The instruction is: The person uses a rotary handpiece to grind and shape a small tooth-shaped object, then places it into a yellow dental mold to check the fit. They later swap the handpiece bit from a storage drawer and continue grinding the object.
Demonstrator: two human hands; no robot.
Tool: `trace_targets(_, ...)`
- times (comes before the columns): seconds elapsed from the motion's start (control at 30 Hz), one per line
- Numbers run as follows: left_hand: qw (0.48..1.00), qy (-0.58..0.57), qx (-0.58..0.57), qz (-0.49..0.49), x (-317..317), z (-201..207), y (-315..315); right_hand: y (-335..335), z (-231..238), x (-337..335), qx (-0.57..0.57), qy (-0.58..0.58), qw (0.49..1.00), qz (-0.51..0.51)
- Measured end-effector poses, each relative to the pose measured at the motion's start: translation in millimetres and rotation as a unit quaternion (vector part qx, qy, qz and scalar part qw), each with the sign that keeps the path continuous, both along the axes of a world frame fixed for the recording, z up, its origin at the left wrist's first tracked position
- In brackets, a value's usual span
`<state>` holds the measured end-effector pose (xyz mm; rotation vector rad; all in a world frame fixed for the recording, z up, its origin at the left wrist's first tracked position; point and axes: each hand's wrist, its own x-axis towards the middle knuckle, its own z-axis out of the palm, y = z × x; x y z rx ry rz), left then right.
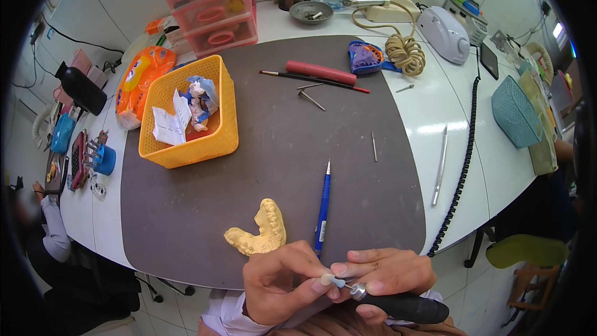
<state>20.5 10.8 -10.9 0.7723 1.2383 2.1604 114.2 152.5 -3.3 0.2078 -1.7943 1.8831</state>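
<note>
At the mat's near edge, my right hand (401,272) is wrapped round a black rotary handpiece (407,308) with a silver collar. A thin shank with a small blue-grey tip (337,282) sticks out of it. My left hand (273,283) pinches a tiny cream-coloured piece, like a dental crown (326,279), against that tip; the fingers partly hide it. The fingertips of both hands meet there. Just beyond my left hand lies a yellowish plaster dental model (268,227) with a row of teeth. A blue mechanical pencil (323,208) lies beyond the hands, pointing away.
A yellow basket (231,109) holding papers stands on the grey mat (280,143). Farther back are a red stick (320,72), a brush (305,78) and small burs (311,100). A coiled black cord (467,168) runs along the right. Another person's arm (55,230) shows far left.
</note>
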Motion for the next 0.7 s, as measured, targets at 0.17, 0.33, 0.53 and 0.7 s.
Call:
trace_targets(0.17, 1.0, -0.002, -0.007, 0.013, 2.2, -0.3, -1.8, 12.1, -3.8, 6.0, -0.016, 0.005, 0.999, 0.052)
trace_targets(0.33, 0.998, -0.06, -0.035, 0.005, 3.9, 11.1, -0.1, 12.0, -2.6, 0.5, 0.006, 0.075, 0.997, 0.018)
trace_targets(0.53, 0.999, 0.004, -0.044, 0.026, 5.7, 0.2, -3.4, 7.3, 14.1, -3.7, 0.161, 0.059, 0.985, 0.018)
trace_targets(0.7, 0.992, 0.113, -0.046, 0.035, 4.6, -3.9, -2.6, 6.6, -2.1, 4.8, 0.058, 0.124, 0.988, 0.072)
